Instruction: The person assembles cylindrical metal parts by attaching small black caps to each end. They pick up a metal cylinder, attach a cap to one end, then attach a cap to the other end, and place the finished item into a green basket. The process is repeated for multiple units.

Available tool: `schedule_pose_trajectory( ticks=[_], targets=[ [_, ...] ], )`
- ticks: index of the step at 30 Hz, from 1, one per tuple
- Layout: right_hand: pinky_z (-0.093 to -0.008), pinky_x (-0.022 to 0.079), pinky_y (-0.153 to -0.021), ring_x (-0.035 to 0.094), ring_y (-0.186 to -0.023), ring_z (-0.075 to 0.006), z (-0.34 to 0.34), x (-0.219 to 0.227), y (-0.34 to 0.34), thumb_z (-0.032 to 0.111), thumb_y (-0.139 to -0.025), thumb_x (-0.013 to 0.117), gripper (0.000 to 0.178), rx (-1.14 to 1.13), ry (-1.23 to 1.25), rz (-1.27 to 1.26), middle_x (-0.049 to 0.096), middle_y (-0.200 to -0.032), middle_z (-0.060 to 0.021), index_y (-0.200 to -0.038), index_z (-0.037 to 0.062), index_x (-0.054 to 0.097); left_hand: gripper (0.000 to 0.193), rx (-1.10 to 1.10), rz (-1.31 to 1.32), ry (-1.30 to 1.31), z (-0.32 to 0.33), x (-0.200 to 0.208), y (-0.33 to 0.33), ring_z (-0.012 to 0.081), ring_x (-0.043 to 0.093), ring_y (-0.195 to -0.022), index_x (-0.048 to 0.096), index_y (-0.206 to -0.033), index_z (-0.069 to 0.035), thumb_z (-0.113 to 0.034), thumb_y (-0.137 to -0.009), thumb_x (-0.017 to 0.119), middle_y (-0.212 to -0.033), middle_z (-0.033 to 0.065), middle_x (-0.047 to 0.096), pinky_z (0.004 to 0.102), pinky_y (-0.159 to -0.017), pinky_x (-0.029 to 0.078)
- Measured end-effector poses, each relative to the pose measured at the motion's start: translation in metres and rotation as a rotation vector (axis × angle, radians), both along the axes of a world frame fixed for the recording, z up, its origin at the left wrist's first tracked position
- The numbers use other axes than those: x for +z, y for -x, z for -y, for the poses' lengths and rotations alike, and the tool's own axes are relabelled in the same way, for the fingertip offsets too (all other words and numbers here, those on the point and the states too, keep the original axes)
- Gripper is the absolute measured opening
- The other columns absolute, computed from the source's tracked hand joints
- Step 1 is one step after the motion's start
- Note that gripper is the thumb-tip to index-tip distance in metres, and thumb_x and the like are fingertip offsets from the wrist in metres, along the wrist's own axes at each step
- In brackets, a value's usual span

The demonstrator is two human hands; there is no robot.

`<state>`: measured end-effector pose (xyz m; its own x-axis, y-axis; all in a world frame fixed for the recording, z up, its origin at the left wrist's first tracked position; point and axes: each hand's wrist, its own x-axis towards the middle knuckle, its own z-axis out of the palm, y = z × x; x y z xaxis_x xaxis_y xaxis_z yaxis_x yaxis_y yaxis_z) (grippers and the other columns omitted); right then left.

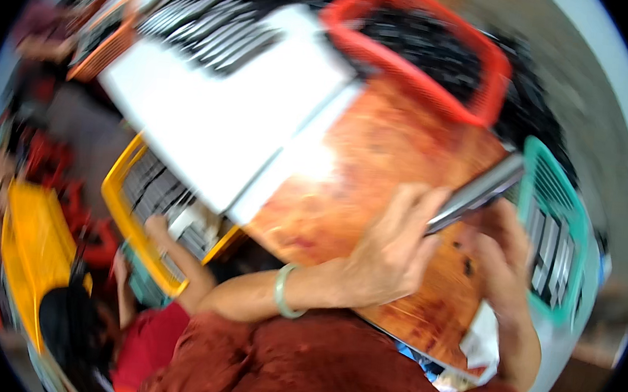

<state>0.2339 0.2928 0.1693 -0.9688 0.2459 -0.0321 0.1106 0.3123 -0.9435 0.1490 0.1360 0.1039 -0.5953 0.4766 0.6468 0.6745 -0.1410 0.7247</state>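
A long, narrow silver-and-black piece (479, 192) is held slanted above the brown wood-patterned tabletop (354, 162), its upper end pointing to the far right. My left hand (397, 248), with a pale green bangle on the wrist, closes on the lower end between fingers and thumb. Beneath the upper part, my right hand (502, 242) curls its fingers around the piece; motion blurs them and the piece hides some of the fingertips. Small black bits (467, 267) lie on the tabletop between the hands.
A red basket (414, 70) of black parts stands at the back. To the right, a green basket (581, 257) holds silver-and-black pieces. More pieces (209, 34) lie on the white tabletop (224, 113). At left, a co-worker (145, 338) reaches into a yellow basket (125, 179).
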Motion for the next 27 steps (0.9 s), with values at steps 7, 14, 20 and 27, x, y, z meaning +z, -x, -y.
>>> schedule_pose_trajectory(
  ticks=[7, 14, 20, 27],
  targets=[
    [-0.0257, 0.045, -0.066, 0.052, -0.078, -0.0093, -0.04, -0.013, -0.022, 0.012, -0.088, 0.057, 0.019, -0.13, 0.127, -0.204, 0.054, -0.086, -0.0051, -0.099, -0.0016, 0.049, 0.066, -0.182, -0.089, 0.124, -0.064, 0.004, -0.038, 0.0366, 0.048, -0.102, 0.032, -0.132, 0.014, 0.003, -0.074, 0.061, -0.118, 0.0269, 0.043, 0.0409, -0.087, 0.043],
    [-0.0293, 0.043, -0.052, 0.053, -0.062, -0.0142, -0.091, 0.009, -0.07, 0.022, -0.078, 0.057, 0.028, -0.425, -0.205, -0.01, 0.055, -0.071, -0.0087, -0.086, -0.0048, 0.05, 0.064, -0.524, -0.118, 0.22, -0.061, 0.01, -0.044, 0.0342, 0.049, -0.107, 0.043, -0.129, 0.006, -0.002, -0.071, 0.068, -0.12, 0.0226, 0.045, 0.0377, -0.089, 0.043],
    [-0.0457, 0.048, -0.066, 0.062, -0.071, -0.0389, -0.135, -0.004, -0.077, 0.026, -0.073, 0.057, 0.042, -0.594, -0.797, 0.27, 0.062, -0.075, -0.0243, -0.098, -0.0066, 0.051, 0.052, -0.5, 0.045, 0.289, -0.045, -0.003, -0.037, 0.0256, 0.056, -0.095, 0.048, -0.125, 0.004, -0.002, -0.077, 0.066, -0.113, 0.0171, 0.051, 0.0336, -0.082, 0.048],
    [-0.0476, 0.048, -0.056, 0.062, -0.062, -0.0361, -0.15, -0.023, -0.067, 0.021, -0.075, 0.056, 0.026, -0.498, -1.218, 0.345, 0.061, -0.064, -0.0192, -0.087, -0.0007, 0.049, 0.046, -0.471, 0.107, 0.339, -0.037, -0.006, -0.033, 0.0209, 0.057, -0.09, 0.049, -0.124, 0.004, -0.005, -0.082, 0.064, -0.104, 0.0132, 0.055, 0.0318, -0.079, 0.048]
  ],
)
